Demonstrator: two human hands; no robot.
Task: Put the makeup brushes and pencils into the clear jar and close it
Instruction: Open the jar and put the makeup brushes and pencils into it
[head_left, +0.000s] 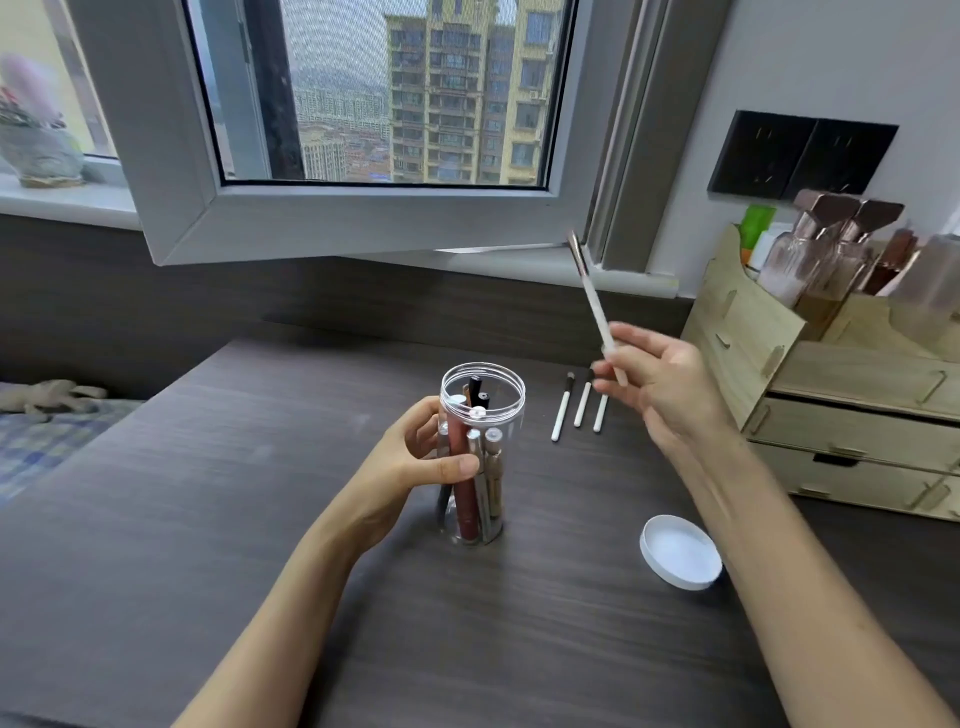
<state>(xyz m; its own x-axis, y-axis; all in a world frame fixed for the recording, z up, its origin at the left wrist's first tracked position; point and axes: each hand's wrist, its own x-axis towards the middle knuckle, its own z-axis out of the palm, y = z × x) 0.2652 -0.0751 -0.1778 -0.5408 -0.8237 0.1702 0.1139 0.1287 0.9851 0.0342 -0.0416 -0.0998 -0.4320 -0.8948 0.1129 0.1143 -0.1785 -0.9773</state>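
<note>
Hands grip jar (480, 452) and brush (592, 301).

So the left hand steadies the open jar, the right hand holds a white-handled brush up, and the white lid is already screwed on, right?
Not quite. The left hand does steady the open jar and the right hand holds up a white-handled brush, but the head view shows the white lid lying on the table, off the jar.

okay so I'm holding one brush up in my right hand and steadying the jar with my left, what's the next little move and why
Probably swing the right hand left and lower its white-handled brush into the clear jar. The jar's mouth is open, the left hand already grips it upright, and the brush is raised beside it. Three more brushes lie on the desk, and the white lid is off, so closing comes later.
</note>
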